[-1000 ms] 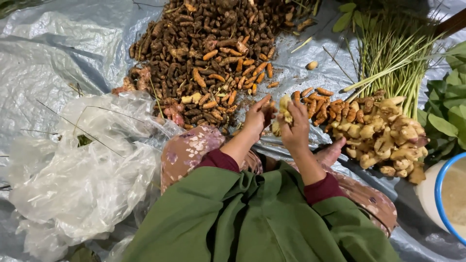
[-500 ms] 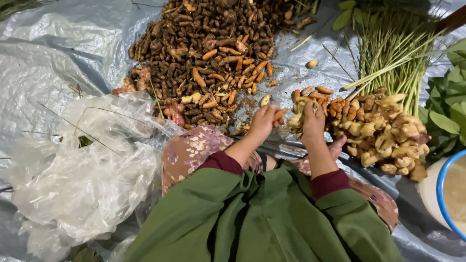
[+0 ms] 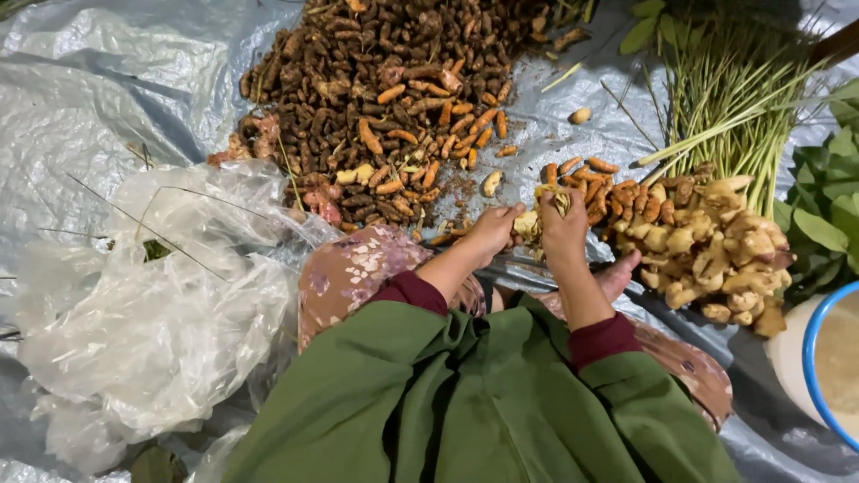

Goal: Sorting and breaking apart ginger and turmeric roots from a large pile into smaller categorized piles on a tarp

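A grey plastic sheet [image 3: 107, 98] covers the ground and carries everything in view, with the largest heap, dark brown and orange turmeric roots [image 3: 385, 80], spread at twelve o'clock from the person seated at the bottom of the frame. A crumpled clear plastic bag [image 3: 152, 313] lies at nine o'clock, its contents too hidden to tell beyond a glimpse of something green. A bundle of green lemongrass stalks [image 3: 725, 98] fans out at two o'clock, with broad green leaves [image 3: 828, 215] beside it at the right edge. A pale heap of ginger roots [image 3: 716, 250] sits at three o'clock from the hands, and a few orange turmeric fingers lie along its upper left side. At four o'clock a white bucket with a blue rim [image 3: 810, 358] is cut off by the frame; it holds something pale, though what cannot be told. A bare foot [image 3: 617, 277] shows just right of the hands. The left hand [image 3: 492, 231] and the right hand [image 3: 564, 228] are drawn close together in front of the knees, both closed on one pale piece of ginger [image 3: 537, 215], which sits between them, the left gripping its near end and the right wrapped around its far end, just clear of the ginger heap.
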